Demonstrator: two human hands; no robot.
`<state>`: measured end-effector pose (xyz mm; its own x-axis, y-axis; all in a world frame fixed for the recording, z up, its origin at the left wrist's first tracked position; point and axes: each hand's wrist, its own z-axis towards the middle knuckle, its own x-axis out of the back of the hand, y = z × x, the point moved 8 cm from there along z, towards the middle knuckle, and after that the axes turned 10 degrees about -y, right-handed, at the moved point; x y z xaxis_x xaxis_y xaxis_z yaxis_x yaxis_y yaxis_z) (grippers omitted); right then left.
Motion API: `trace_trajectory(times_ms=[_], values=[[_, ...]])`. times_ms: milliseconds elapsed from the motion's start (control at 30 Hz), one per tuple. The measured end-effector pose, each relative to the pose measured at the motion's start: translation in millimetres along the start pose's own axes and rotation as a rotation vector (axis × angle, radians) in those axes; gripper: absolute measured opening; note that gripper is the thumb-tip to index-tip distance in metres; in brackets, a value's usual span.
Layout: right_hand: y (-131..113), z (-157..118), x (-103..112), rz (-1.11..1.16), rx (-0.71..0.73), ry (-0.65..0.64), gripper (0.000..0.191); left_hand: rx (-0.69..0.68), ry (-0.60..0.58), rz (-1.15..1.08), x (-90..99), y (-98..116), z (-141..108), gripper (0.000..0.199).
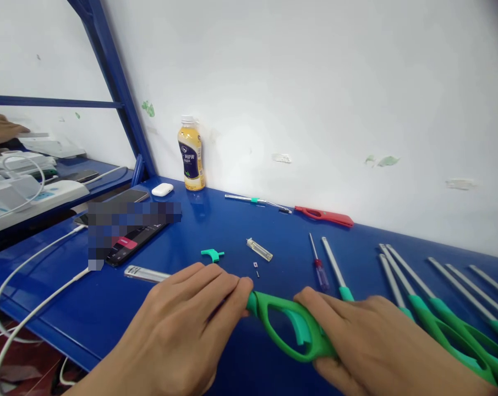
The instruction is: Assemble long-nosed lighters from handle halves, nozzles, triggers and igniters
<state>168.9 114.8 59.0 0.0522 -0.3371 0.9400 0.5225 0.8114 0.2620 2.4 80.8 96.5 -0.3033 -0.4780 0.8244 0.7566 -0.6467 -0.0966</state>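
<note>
The fingers of the left hand (pixel 182 327) are closed around the front of a green plastic lighter with a long metal tube (pixel 292 324), at the teal collar; the fingers of the right hand (pixel 368 341) grasp the rear of its handle. This lighter is held just over the near part of the blue surface (pixel 232 225), between the two hands.

As far as it shows, the lighter looks mostly together: tube, collar, looped handle and curved teal trigger all sit in line. Whether its seam is fully shut or its inside is filled cannot be told, since the hands cover both ends. The green is bright, and the silvery tube sticks out past the left hand, slotted near its tip.

Just beyond the lighter, parts lie loose and unfitted: a teal plastic trigger (pixel 212 254), a clear plastic fuel tank (pixel 260 249), a tiny pale square piece (pixel 256 265) and a tiny pin (pixel 257 274). Beyond its handle, a screwdriver with a clear purple handle (pixel 321 272) lies unused.

To the right of the lighter, several green lighters with metal tubes (pixel 438 322) look joined up from outside. Farther beyond it, by the wall, are a thin metal tube with a teal collar (pixel 253 200) and a red plastic handle (pixel 325 216), lying apart.
</note>
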Motion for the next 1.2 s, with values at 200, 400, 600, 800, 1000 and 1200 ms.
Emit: trace_trajectory(times_ms=[200,400,600,800,1000,1200], values=[[-8,-4,-2,-0.188,0.026,-0.001,0.034,0.007,-0.039,-0.051,-6.9,-2,-3,0.035],[-8,-7,6,-0.225,0.040,0.017,0.033,0.104,-0.096,-0.238,-17.1,-11,-12,0.032],[-10,-5,6,-0.245,0.041,-0.001,0.033,0.114,-0.132,-0.236,-13.5,-12,-13,0.039],[-2,-1,9,-0.126,0.006,0.030,0.032,0.069,-0.146,-0.088,-10.8,-13,-8,0.045],[15,12,32,-0.020,-0.018,0.147,0.038,0.086,-0.184,-0.033,-20.6,-18,-14,0.067],[16,5,28,0.119,-0.042,0.158,0.032,0.149,-0.076,-0.133,-11.9,-12,-11,0.033]])
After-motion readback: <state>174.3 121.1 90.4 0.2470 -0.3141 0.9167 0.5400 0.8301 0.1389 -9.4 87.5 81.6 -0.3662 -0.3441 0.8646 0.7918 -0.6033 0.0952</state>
